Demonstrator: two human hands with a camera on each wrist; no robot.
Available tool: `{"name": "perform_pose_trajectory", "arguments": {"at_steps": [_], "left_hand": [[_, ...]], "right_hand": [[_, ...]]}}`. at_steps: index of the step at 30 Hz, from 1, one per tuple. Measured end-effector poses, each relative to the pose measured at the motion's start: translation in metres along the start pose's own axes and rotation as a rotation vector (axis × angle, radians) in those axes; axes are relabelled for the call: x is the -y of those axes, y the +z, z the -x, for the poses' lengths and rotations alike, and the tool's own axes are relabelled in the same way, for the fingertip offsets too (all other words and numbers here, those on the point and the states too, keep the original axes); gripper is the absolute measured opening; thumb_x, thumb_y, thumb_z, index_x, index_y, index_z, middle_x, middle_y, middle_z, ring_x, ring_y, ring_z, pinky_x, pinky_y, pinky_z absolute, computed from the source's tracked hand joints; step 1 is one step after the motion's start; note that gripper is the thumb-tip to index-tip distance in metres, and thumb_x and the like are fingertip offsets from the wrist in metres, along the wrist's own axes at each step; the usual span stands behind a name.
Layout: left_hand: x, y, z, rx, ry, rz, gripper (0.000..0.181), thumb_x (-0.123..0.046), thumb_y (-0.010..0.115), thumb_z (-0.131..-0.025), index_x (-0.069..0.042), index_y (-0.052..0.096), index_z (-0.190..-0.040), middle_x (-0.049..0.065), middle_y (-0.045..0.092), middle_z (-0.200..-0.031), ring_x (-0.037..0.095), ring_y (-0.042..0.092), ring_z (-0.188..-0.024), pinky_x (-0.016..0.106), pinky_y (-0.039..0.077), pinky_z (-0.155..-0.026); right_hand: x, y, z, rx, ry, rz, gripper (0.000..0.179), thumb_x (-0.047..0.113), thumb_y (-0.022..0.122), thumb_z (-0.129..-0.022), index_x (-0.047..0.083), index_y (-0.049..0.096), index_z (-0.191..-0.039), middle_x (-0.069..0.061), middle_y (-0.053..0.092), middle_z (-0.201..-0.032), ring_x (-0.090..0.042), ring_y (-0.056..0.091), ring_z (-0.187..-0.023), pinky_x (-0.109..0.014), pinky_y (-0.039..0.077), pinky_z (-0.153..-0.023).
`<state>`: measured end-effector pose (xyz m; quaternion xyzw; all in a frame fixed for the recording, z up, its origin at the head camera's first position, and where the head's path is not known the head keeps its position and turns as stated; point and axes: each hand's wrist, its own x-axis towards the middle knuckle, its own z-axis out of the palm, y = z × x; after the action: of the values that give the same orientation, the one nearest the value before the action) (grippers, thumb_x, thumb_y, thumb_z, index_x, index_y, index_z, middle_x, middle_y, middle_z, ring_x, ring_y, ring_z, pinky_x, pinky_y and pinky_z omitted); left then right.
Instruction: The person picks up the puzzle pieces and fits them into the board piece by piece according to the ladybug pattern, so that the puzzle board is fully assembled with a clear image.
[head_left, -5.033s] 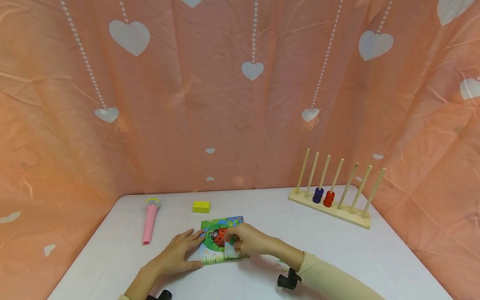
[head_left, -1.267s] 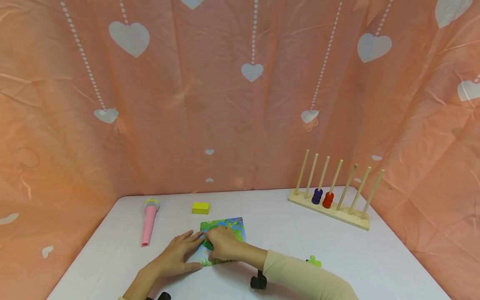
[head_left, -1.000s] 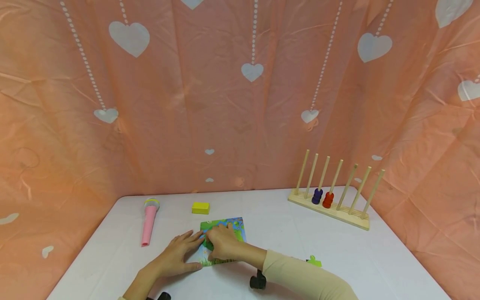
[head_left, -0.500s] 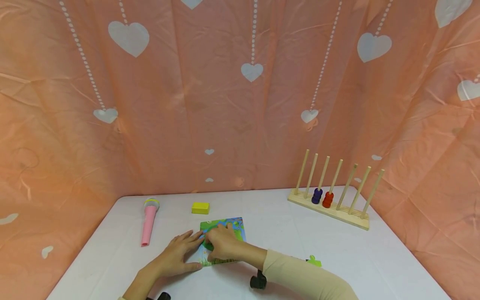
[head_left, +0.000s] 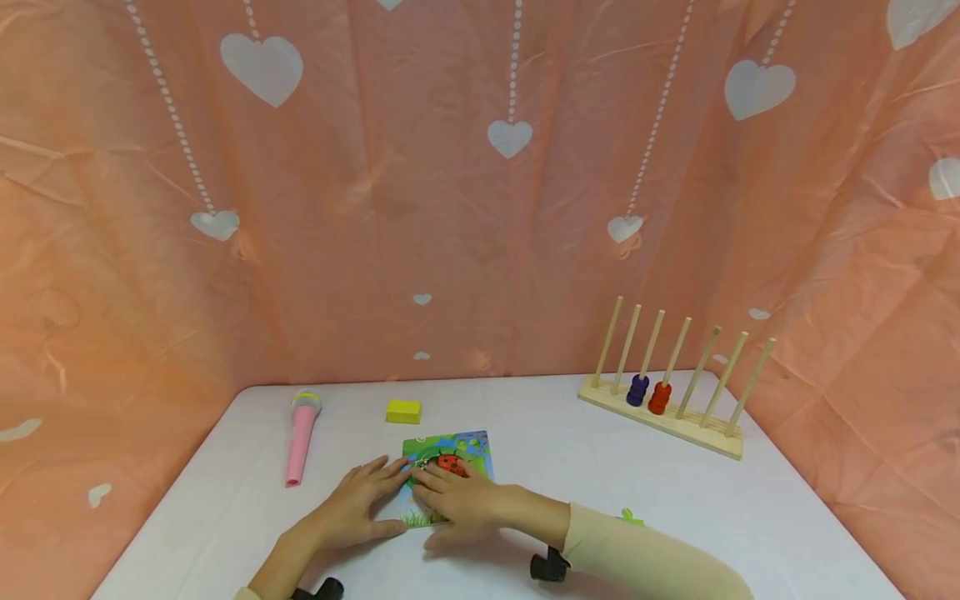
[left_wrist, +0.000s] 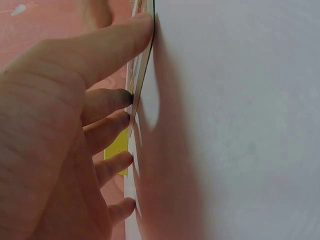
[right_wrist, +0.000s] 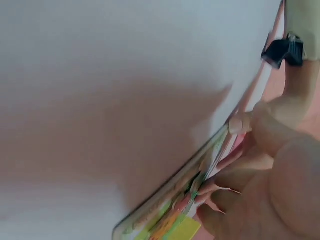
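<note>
A small square jigsaw puzzle [head_left: 477, 448] with a ladybug on green leaves, blue sky and grass lies on the white table. My left hand [head_left: 354, 507] rests along its left side, fingers spread, the fingertips and thumb at the board's edge; the left wrist view shows the thumb [left_wrist: 112, 47] on that edge. Over the lower middle of the puzzle lies my right hand [head_left: 468, 502], its fingers stretched out on the picture and covering part of the ladybug [head_left: 450, 463]. In the right wrist view the right thumb [right_wrist: 240, 123] is at the board's near edge.
A yellow block [head_left: 403, 412] sits behind the puzzle, and a pink toy microphone [head_left: 300, 442] lies at the left. A wooden peg stand [head_left: 675, 423] with purple and red beads stands back right. Beyond the right sleeve, a bright green piece [head_left: 630, 517] is partly hidden.
My right hand was bent over the puzzle with curled fingers; it has shifted slightly right and its fingers have straightened, uncovering the ladybug's red back. My left hand has stayed in place.
</note>
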<state>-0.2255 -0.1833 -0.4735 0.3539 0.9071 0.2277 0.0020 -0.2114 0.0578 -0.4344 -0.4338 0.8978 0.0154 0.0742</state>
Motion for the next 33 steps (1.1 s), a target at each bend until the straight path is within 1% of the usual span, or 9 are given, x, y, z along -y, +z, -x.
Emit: {"name": "perform_pose_trajectory", "arguments": {"at_steps": [1,2,3,5,12,23,28,31,33], "left_hand": [[0.000,0.000,0.000,-0.005,0.004,-0.007,0.078,-0.048,0.073,-0.085,0.001,0.053,-0.142,0.020,0.043,-0.152,0.054,0.033,-0.137,0.078,0.024,-0.102],[0.000,-0.001,0.000,-0.008,0.007,-0.010,0.077,-0.048,0.073,-0.085,0.001,0.052,-0.142,0.020,0.042,-0.152,0.055,0.033,-0.137,0.078,0.024,-0.102],[0.000,-0.001,0.000,-0.012,0.009,-0.012,0.077,-0.048,0.074,-0.085,0.001,0.053,-0.141,0.020,0.043,-0.152,0.055,0.034,-0.136,0.078,0.024,-0.101],[0.001,-0.002,0.000,-0.013,0.006,-0.018,0.077,-0.048,0.074,-0.085,0.001,0.053,-0.141,0.020,0.043,-0.152,0.055,0.034,-0.136,0.078,0.024,-0.101],[0.001,-0.003,0.000,-0.016,0.004,-0.025,0.077,-0.048,0.074,-0.084,0.001,0.054,-0.140,0.021,0.044,-0.151,0.055,0.035,-0.135,0.079,0.025,-0.100],[0.004,-0.003,0.003,-0.018,0.006,-0.027,0.077,-0.048,0.074,-0.085,0.002,0.054,-0.140,0.022,0.044,-0.151,0.055,0.036,-0.135,0.079,0.026,-0.099],[0.005,-0.003,0.005,-0.025,0.007,-0.025,0.077,-0.048,0.074,-0.085,0.002,0.055,-0.140,0.022,0.045,-0.150,0.055,0.037,-0.134,0.079,0.026,-0.099],[0.004,-0.002,0.005,-0.023,0.005,-0.024,0.077,-0.049,0.074,-0.085,0.002,0.054,-0.140,0.022,0.044,-0.150,0.054,0.036,-0.135,0.079,0.026,-0.099],[0.004,-0.001,0.004,-0.021,0.007,-0.025,0.077,-0.049,0.073,-0.085,0.002,0.054,-0.140,0.022,0.044,-0.151,0.054,0.036,-0.135,0.078,0.026,-0.100]], "right_hand": [[0.001,0.000,0.004,0.046,-0.005,0.012,0.080,0.061,0.051,-0.096,0.013,0.032,-0.157,-0.004,0.018,-0.166,-0.020,0.020,-0.150,-0.057,0.027,-0.115],[0.003,0.000,0.007,0.079,-0.005,0.024,0.083,0.064,0.048,-0.095,0.014,0.028,-0.158,-0.003,0.015,-0.166,-0.019,0.017,-0.151,-0.055,0.025,-0.117],[0.004,0.001,0.009,0.099,0.000,0.018,0.085,0.066,0.047,-0.095,0.014,0.025,-0.159,-0.001,0.014,-0.167,-0.019,0.015,-0.151,-0.054,0.024,-0.117],[0.005,0.004,0.012,0.113,0.006,0.020,0.088,0.069,0.045,-0.094,0.015,0.023,-0.160,0.000,0.013,-0.167,-0.018,0.014,-0.151,-0.052,0.024,-0.118],[0.005,0.012,0.014,0.114,-0.001,0.039,0.089,0.071,0.043,-0.093,0.017,0.021,-0.160,0.001,0.013,-0.167,-0.016,0.011,-0.152,-0.050,0.021,-0.119],[0.011,0.014,0.011,0.108,0.012,0.056,0.091,0.073,0.040,-0.092,0.017,0.020,-0.160,0.002,0.013,-0.167,-0.015,0.011,-0.152,-0.050,0.021,-0.119],[0.009,0.014,0.013,0.092,-0.003,0.013,0.088,0.071,0.040,-0.094,0.017,0.020,-0.160,0.000,0.014,-0.166,-0.016,0.011,-0.152,-0.053,0.019,-0.119],[0.003,0.013,0.019,0.061,-0.007,-0.080,0.086,0.067,0.044,-0.095,0.015,0.021,-0.160,-0.003,0.015,-0.166,-0.018,0.012,-0.152,-0.056,0.017,-0.119],[-0.003,0.013,0.028,0.038,0.011,-0.157,0.083,0.063,0.050,-0.095,0.015,0.026,-0.159,-0.005,0.021,-0.165,-0.020,0.018,-0.151,-0.059,0.017,-0.118]]}}
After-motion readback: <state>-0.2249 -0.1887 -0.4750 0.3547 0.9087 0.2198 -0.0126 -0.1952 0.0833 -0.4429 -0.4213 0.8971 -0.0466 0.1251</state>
